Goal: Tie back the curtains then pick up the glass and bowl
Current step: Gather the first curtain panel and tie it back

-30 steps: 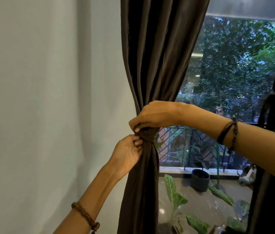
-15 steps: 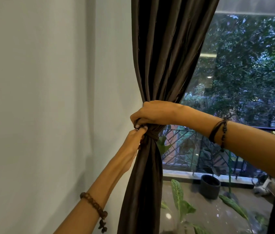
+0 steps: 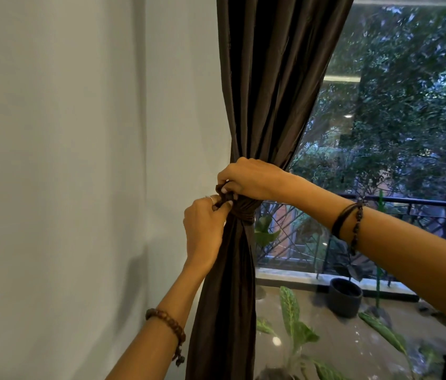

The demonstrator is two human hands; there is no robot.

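We see the dark brown pleated fabric curtain (image 3: 265, 91) gathered beside the pale wall (image 3: 65, 160), cinched at mid-height by a matching brown fabric tie-back band (image 3: 243, 211). Our right hand (image 3: 249, 178) grips the band's top, fingers curled; our left hand (image 3: 205, 229) pinches its end just below.
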